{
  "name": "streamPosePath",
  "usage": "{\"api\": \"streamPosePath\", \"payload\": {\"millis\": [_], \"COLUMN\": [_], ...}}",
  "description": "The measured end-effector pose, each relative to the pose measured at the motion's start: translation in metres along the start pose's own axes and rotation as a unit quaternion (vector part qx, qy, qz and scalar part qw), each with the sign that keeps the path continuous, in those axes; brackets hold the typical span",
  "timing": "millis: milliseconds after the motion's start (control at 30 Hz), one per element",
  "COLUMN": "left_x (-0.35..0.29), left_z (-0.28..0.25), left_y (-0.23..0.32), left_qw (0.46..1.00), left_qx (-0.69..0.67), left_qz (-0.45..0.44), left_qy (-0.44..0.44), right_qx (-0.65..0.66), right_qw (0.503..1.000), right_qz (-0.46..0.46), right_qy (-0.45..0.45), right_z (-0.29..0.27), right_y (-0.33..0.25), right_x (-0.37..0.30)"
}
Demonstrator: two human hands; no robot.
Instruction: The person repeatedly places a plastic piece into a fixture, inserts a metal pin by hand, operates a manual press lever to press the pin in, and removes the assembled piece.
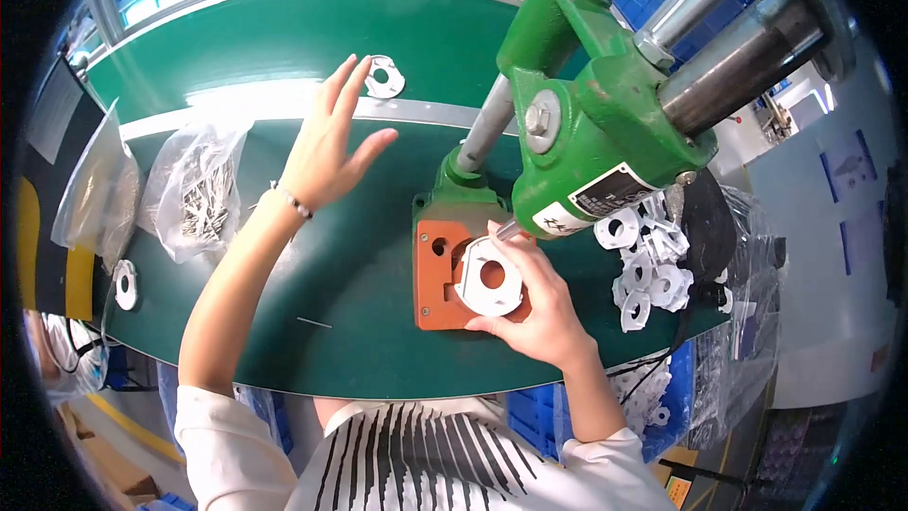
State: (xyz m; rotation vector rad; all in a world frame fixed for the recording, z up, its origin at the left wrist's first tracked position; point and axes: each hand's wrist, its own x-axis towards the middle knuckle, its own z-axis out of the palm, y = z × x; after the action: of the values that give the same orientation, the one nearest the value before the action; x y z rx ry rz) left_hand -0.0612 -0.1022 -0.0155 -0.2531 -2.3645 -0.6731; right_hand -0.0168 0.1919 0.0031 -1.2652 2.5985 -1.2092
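My right hand [534,308] grips a white plastic ring-shaped part [485,295] by its right edge, thumb below and fingers above. That part sits over the orange fixture block [430,270], beneath the ram of a green hand press [586,132]; whether it touches the block I cannot tell. My left hand [331,147] is raised to the left, fingers stretched out and nothing in them. Just past its fingertips, another white ring-shaped part [385,78] lies on the green conveyor belt [445,33].
Clear plastic bags, one holding thin metal pins [206,203], stand at the left of the green table [359,360]. A single pin [314,323] and a white part [125,285] lie there too. White parts [636,274] are heaped right of the press; a blue bin [676,388] sits below.
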Motion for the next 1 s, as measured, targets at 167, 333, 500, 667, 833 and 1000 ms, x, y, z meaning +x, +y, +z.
{"api": "streamPosePath", "payload": {"millis": [167,333,500,667,833,1000], "left_x": [-0.014,-0.032,-0.044,-0.048,-0.053,-0.043], "left_z": [-0.016,-0.014,-0.002,0.007,0.009,-0.01], "left_y": [0.04,0.085,0.106,0.103,0.106,0.106], "left_qw": [0.997,0.983,0.97,0.976,0.978,0.981], "left_qx": [-0.064,-0.156,-0.192,-0.17,-0.141,-0.134], "left_qz": [0.038,0.091,0.099,0.095,0.106,0.103], "left_qy": [0.009,-0.037,-0.115,-0.101,-0.109,-0.091], "right_qx": [0.027,0.054,0.106,-0.043,-0.177,-0.196], "right_qw": [0.999,0.997,0.993,0.994,0.974,0.965], "right_qz": [-0.006,0.052,0.046,-0.049,-0.051,-0.049], "right_qy": [0.018,-0.01,-0.003,-0.09,-0.133,-0.165], "right_z": [0.003,0.004,0.003,-0.006,-0.005,-0.006], "right_y": [0.01,0.006,0.005,0.003,0.003,0.003], "right_x": [0.001,0.0,0.0,0.011,0.0,0.007]}}
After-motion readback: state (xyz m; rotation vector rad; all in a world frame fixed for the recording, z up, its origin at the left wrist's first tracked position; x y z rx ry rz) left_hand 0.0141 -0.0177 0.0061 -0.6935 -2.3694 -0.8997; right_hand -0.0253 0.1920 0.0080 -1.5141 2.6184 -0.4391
